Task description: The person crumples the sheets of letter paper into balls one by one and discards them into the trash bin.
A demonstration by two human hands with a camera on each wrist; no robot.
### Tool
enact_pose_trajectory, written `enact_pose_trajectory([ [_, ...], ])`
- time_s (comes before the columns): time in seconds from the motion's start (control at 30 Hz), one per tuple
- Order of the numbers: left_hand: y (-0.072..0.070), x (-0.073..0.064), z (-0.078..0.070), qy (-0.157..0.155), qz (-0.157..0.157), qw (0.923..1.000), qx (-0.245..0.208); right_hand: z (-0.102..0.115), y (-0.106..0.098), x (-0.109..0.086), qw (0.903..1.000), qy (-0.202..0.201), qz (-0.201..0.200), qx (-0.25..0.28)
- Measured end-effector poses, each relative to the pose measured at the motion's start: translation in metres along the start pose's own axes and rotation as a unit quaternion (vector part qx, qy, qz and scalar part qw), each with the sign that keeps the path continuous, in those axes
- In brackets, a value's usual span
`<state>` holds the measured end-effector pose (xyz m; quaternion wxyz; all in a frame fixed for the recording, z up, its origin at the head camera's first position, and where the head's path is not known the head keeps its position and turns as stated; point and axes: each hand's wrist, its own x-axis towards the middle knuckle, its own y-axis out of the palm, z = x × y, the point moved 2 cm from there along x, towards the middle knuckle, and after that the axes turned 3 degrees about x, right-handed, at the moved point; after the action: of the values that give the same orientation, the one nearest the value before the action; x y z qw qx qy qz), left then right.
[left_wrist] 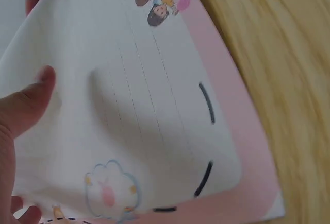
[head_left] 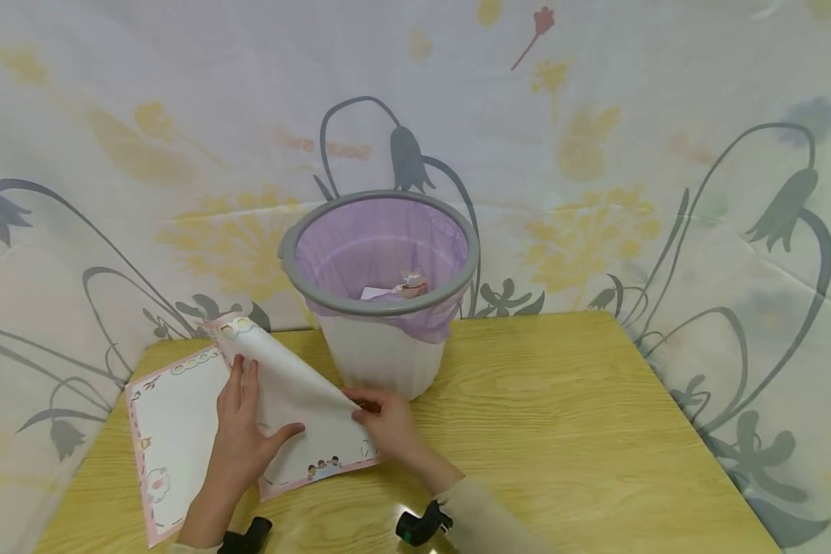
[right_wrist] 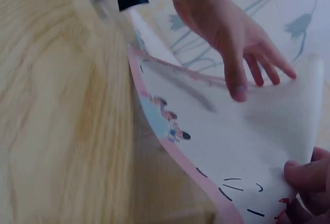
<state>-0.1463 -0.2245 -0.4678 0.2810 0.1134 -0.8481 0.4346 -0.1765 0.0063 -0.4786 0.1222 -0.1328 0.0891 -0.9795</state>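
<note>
A sheet of white paper with a pink, cartoon-printed border (head_left: 305,438) is bent, its far right side curving up along a diagonal. My right hand (head_left: 388,427) pinches this raised side between thumb and fingers. On the sheet's left part lies my left hand (head_left: 242,442), fingers stretched forward and thumb spread out across the white face. From the right wrist view, the left hand (right_wrist: 221,33) shows its fingertips along the far border. The left wrist view shows the left thumb (left_wrist: 26,103) against the paper (left_wrist: 154,90), with faint ruled lines and a printed cloud shape.
Another pink-bordered sheet (head_left: 176,438) lies flat at the left on the wooden table (head_left: 561,431). Behind the hands stands a white bin (head_left: 388,354) with a grey rim and a purple liner (head_left: 346,254); scraps of paper (head_left: 408,288) lie inside. Flower-patterned cloth (head_left: 595,92) hangs behind the table.
</note>
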Motion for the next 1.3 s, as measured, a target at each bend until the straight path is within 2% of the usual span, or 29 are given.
enact_pose_trajectory([
  [0.07, 0.001, 0.002, -0.004, -0.005, 0.013, 0.9994, -0.031, 0.002, -0.009, -0.001, 0.9992, -0.027, 0.012, -0.026],
  [0.13, 0.002, 0.004, -0.009, -0.025, 0.028, 0.9968, -0.071, 0.004, -0.02, -0.002, 0.9965, -0.062, 0.024, -0.051],
  [0.23, 0.002, 0.006, -0.017, -0.063, 0.047, 0.9886, -0.129, 0.011, -0.037, -0.003, 0.9893, -0.111, 0.037, -0.087],
  [0.33, 0.003, 0.006, -0.023, -0.095, 0.06, 0.9771, -0.18, 0.016, -0.052, -0.005, 0.9797, -0.14, 0.048, -0.136],
  [0.4, 0.003, 0.007, -0.026, -0.11, 0.07, 0.9663, -0.222, 0.019, -0.059, -0.006, 0.9711, -0.158, 0.06, -0.169],
  [0.53, 0.005, 0.009, -0.032, -0.135, 0.075, 0.9408, -0.302, 0.024, -0.067, -0.009, 0.9485, -0.207, 0.096, -0.22],
  [0.57, 0.006, 0.009, -0.033, -0.138, 0.074, 0.9382, -0.308, 0.025, -0.068, -0.009, 0.9422, -0.219, 0.103, -0.231],
  [0.63, 0.007, 0.01, -0.037, -0.138, 0.07, 0.9398, -0.305, 0.027, -0.07, -0.011, 0.9312, -0.239, 0.112, -0.251],
  [0.8, 0.013, 0.01, -0.048, -0.101, 0.06, 0.9611, -0.25, 0.033, -0.074, -0.013, 0.9029, -0.282, 0.124, -0.3],
  [0.87, 0.016, 0.01, -0.052, -0.082, 0.047, 0.9673, -0.235, 0.036, -0.077, -0.014, 0.8853, -0.305, 0.124, -0.328],
  [0.93, 0.017, 0.009, -0.056, -0.074, 0.035, 0.9701, -0.229, 0.038, -0.079, -0.013, 0.8659, -0.331, 0.118, -0.356],
  [1.03, 0.019, 0.008, -0.059, -0.083, 0.02, 0.9671, -0.24, 0.042, -0.085, -0.012, 0.8405, -0.368, 0.104, -0.384],
  [1.1, 0.02, 0.008, -0.059, -0.106, 0.015, 0.9615, -0.253, 0.044, -0.088, -0.011, 0.8286, -0.386, 0.096, -0.394],
  [1.2, 0.02, 0.007, -0.058, -0.137, 0.003, 0.954, -0.266, 0.045, -0.095, -0.011, 0.8176, -0.397, 0.083, -0.409],
  [1.3, 0.019, 0.006, -0.055, -0.152, 0.003, 0.9471, -0.282, 0.047, -0.101, -0.012, 0.8097, -0.409, 0.045, -0.419],
])
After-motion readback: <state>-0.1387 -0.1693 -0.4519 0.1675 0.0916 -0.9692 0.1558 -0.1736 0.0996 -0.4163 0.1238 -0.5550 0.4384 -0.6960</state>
